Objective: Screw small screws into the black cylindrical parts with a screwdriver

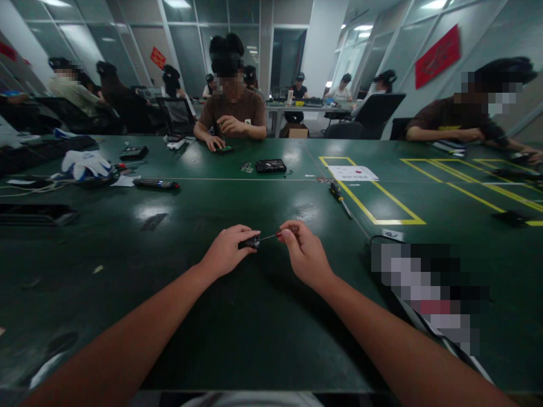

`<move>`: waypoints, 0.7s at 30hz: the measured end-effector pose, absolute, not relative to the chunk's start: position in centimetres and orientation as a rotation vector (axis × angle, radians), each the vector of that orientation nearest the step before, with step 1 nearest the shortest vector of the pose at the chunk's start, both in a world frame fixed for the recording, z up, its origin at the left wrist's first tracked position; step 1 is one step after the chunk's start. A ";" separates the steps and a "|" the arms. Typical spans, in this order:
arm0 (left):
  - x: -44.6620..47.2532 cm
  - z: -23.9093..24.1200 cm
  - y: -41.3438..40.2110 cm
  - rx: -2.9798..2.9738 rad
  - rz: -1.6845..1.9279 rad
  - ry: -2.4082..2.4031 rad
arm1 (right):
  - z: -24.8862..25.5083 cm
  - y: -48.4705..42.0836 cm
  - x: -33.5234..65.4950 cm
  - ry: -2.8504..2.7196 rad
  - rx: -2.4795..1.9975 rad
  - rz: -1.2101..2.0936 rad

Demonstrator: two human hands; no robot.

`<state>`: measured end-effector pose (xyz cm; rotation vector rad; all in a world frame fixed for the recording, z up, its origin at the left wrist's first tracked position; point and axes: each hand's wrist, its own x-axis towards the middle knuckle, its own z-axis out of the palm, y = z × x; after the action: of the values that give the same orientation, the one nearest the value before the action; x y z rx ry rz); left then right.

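Observation:
Above the green table, my left hand (229,249) is closed around a short black cylindrical piece (249,242) whose open-looking end faces right. Its exact kind I cannot make out. In my right hand (306,251) is a screwdriver with a reddish handle (293,229), held between thumb and fingers. The thin shaft points left and its tip is at the end of the black piece; whether it sits inside or only touches, I cannot tell.
Beyond my hands lie a black device with exposed insides (271,165) and a black-and-yellow screwdriver (337,192). A black tool (156,184) and white gloves (87,164) are at left. Yellow tape (399,206) marks the right side. A person (231,110) works opposite.

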<state>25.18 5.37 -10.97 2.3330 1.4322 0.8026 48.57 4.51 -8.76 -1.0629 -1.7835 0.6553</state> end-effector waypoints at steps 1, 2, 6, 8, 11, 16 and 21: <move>25.2 -11.0 5.4 2.335 0.798 1.434 | -8.8 4.5 48.5 -1.803 -1.069 0.653; 25.2 -11.0 5.4 2.337 0.797 1.434 | -8.8 4.5 48.5 -1.814 -1.077 0.647; 25.2 -11.0 5.4 2.348 0.818 1.433 | -8.7 4.5 48.5 -1.821 -1.105 0.610; 25.2 -11.0 5.4 2.345 0.822 1.429 | -8.5 4.5 48.5 -1.834 -1.121 0.568; 25.1 -11.0 5.4 2.319 0.839 1.424 | -8.2 4.5 48.6 -1.848 -1.144 0.485; 25.0 -10.8 5.3 2.306 0.839 1.444 | -8.3 4.7 48.9 -1.797 -1.146 0.470; 25.2 -10.4 5.2 2.256 0.892 1.459 | -8.5 4.8 48.9 -1.764 -1.146 0.501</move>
<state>25.16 5.19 -10.42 2.2557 1.4589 0.8916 48.91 4.77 -8.52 -1.1455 -1.7644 0.5013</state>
